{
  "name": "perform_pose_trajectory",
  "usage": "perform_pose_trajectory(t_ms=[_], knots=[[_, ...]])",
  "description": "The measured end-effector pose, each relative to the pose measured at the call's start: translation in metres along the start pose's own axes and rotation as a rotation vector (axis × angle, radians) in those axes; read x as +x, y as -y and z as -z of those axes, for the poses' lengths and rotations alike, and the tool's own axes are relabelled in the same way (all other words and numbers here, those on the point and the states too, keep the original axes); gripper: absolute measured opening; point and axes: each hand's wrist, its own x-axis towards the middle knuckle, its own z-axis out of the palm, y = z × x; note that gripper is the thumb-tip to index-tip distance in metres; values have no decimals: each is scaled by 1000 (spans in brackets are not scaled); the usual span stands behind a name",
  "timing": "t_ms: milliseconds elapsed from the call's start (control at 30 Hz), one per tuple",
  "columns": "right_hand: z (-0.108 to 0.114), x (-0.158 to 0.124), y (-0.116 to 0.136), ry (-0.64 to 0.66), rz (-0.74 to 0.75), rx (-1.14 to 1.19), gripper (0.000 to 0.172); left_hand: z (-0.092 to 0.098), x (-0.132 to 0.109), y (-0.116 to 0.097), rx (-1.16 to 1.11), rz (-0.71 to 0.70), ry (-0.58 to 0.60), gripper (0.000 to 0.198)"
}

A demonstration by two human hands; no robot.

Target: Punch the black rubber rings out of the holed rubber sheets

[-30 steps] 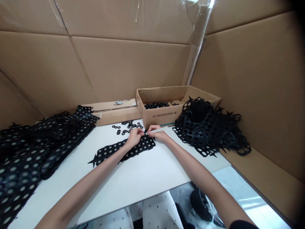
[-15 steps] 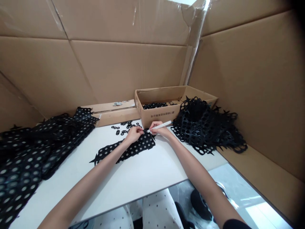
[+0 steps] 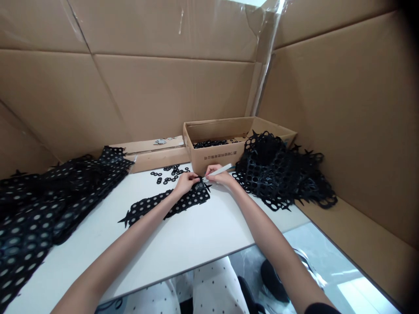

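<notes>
A black rubber strip with rows of round holes [image 3: 163, 204] lies across the middle of the white table [image 3: 183, 244]. My left hand [image 3: 185, 182] is closed in a pinch on the strip's far right end. My right hand [image 3: 218, 174] is closed around a thin white pen-like tool [image 3: 220, 170], whose tip points at that same end of the strip. The two hands nearly touch. Small black rings [image 3: 168, 173] lie loose on the table just beyond my hands.
An open cardboard box [image 3: 209, 150] holding more black rings stands behind my hands. A heap of emptied black netting [image 3: 281, 176] lies at the right, a big pile of filled strips [image 3: 49, 196] at the left. Cardboard walls [image 3: 343, 109] enclose the table.
The white tool's back end has lifted and its tip now points down at the strip's end. Both hands stay on that end; the view has shifted slightly.
</notes>
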Motion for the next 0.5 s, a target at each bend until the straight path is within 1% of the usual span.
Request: perform_pose_trajectory(t_ms=[100,300,500], knots=[[1,1,-1,5,13,20,7,1,-2,1,-6,27,-34,24],[1,3,-2,11,46,52,7,1,-3,0,20,-3,-20,20],[-1,1,1,16,44,10,7,1,-3,1,-10,3,-29,21]])
